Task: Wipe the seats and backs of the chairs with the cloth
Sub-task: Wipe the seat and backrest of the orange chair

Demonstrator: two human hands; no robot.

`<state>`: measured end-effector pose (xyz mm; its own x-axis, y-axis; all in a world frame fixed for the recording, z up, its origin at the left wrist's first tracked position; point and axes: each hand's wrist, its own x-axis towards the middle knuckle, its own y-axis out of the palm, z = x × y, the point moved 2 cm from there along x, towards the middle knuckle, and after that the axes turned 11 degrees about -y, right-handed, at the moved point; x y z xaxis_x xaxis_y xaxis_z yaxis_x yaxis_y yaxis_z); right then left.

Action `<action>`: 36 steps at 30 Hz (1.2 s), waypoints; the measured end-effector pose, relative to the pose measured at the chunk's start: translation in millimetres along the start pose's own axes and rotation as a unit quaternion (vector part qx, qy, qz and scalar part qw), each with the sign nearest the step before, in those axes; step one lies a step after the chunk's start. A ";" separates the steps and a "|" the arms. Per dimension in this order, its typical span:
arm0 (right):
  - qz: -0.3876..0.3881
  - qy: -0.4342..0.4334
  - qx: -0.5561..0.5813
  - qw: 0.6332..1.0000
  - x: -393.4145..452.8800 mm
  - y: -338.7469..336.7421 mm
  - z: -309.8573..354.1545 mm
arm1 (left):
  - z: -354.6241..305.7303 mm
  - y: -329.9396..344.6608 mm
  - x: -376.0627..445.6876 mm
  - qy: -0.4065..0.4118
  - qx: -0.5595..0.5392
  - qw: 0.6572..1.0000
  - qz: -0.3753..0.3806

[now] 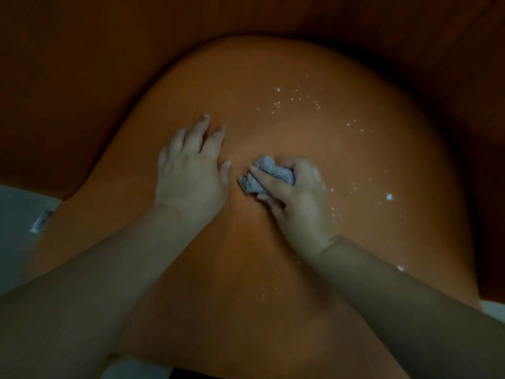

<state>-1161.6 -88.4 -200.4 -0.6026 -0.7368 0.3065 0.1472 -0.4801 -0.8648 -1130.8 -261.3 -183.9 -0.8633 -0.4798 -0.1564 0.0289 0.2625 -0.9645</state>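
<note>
Gripping a crumpled grey cloth, the right hand presses the smooth, rounded orange chair, seemingly droplet-speckled; left hand flat, fingers spread.

A smooth orange chair surface, seemingly moulded plastic with a faint satin sheen, is seen across the middle of the frame. Small bright droplets, wet and glinting, are scattered over its upper right and right parts. A grey cloth, matt and crumpled into rough folds, is gripped in the right hand at the centre. A darker orange surface, equally smooth, is visible along the top. At lower left, a pale matt surface is marked by a small printed label.
</note>
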 end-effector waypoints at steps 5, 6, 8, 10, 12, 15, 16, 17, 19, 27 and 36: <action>-0.027 -0.016 -0.034 0.999 62.4 -2.0 -69.3 | -1.4 0.3 16.8 0.016 -0.003 1.000 -0.004; -0.056 0.035 -0.035 0.997 76.9 1.3 -80.7 | -1.3 0.3 20.8 0.013 -0.004 1.000 -0.006; -0.091 0.127 -0.033 0.987 89.5 7.1 -78.1 | -1.7 -0.4 27.9 0.005 -0.012 1.000 -0.010; -0.089 0.103 -0.018 0.990 79.2 8.3 -49.9 | -3.1 -1.2 32.3 0.000 -0.017 1.000 -0.011; -0.037 -0.007 0.027 0.999 57.8 5.5 -26.7 | -3.4 -2.5 34.7 0.001 -0.017 1.000 -0.013; 0.000 -0.020 -0.029 0.999 62.1 -7.4 -52.7 | 0.8 -3.3 36.8 0.010 -0.025 1.000 -0.013; -0.017 0.030 -0.033 0.999 73.3 -8.3 -70.2 | 2.5 -3.2 37.4 0.013 -0.029 0.999 -0.014; -0.048 0.101 -0.025 0.993 86.9 -7.4 -89.8 | 3.6 -2.7 37.9 0.015 -0.032 0.999 -0.016; -0.125 0.210 -0.048 0.969 117.0 -6.6 -111.5 | 4.5 -1.5 39.0 0.013 -0.037 0.999 -0.024; -0.045 0.075 -0.037 0.995 82.1 -9.4 -77.8 | 5.6 0.9 41.8 -0.010 -0.050 0.999 0.001; -0.063 0.073 0.039 0.995 151.6 28.8 -52.0 | 11.2 -1.6 36.1 -0.087 -0.064 0.994 -0.026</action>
<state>-1289.6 -189.1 -199.5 -0.7269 -0.5941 0.3446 0.1195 -0.6035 -0.7883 -1156.4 -288.5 -190.4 -0.7613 -0.6301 -0.1532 -0.0863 0.3326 -0.9391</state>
